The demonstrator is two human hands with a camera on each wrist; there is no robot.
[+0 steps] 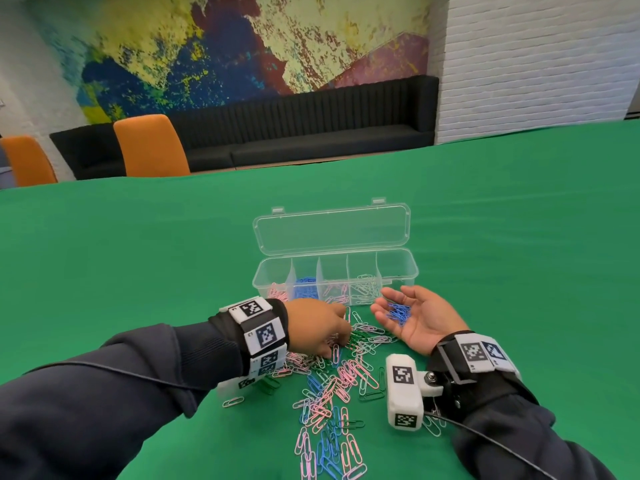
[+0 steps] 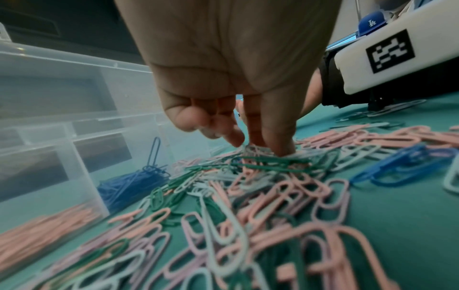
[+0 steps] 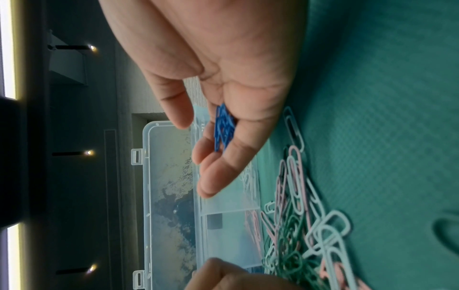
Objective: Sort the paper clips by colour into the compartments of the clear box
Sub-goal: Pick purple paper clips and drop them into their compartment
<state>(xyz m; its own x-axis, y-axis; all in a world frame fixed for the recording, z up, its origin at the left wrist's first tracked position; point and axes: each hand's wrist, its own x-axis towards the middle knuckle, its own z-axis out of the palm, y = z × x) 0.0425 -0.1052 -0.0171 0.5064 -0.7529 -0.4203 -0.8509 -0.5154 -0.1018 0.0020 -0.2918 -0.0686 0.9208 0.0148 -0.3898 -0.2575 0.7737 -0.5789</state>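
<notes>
The clear box (image 1: 414, 271) stands open on the green table, lid (image 1: 332, 230) tipped back. Its compartments from the left hold pink, blue, pink and white clips; the rightmost looks bare. A mixed pile of paper clips (image 1: 332, 382) lies in front of it. My left hand (image 1: 337, 336) reaches down into the pile's far end. In the left wrist view its thumb and forefinger (image 2: 263, 143) pinch at whitish and green clips (image 2: 255, 152) on top. My right hand (image 1: 391, 303) lies palm up beside the box, fingers relaxed, with several blue clips (image 1: 398, 311) (image 3: 223, 125) in its palm.
A white camera block (image 1: 403, 393) on my right wrist sits low over stray clips. Two orange chairs (image 1: 149, 147) and a black bench (image 1: 304, 133) stand beyond the table's far edge. Green cloth (image 1: 138, 271) stretches to both sides.
</notes>
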